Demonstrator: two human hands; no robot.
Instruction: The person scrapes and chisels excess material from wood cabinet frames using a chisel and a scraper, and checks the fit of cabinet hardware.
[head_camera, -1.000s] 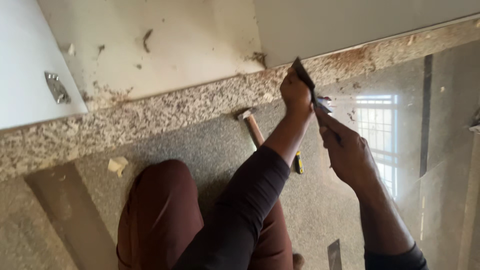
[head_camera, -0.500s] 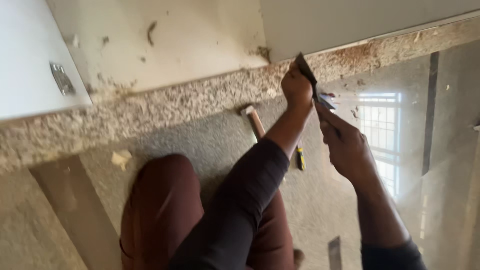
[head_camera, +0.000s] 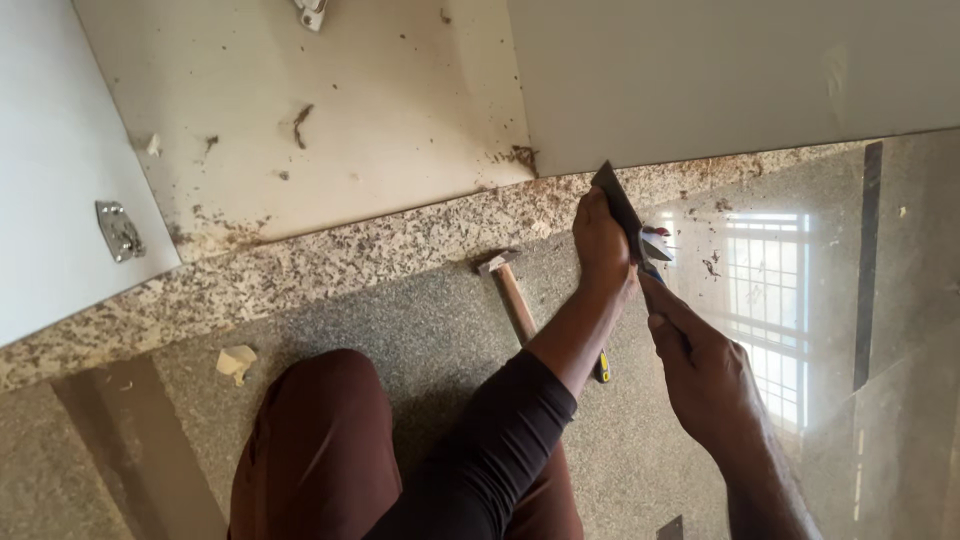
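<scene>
gripping flat dark scraper blade (head_camera: 622, 208): both hands, left (head_camera: 601, 243), right (head_camera: 708, 375); speckled granite ledge (head_camera: 330, 262).

The hammer (head_camera: 512, 295) and raised knee (head_camera: 320, 440) crowd the left; glossy floor (head_camera: 880, 330) rightward lies open.

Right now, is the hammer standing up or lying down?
Lying down. The hammer rests flat on the floor, head toward the granite strip, handle running back under the left arm. Neither hand touches it.
</scene>
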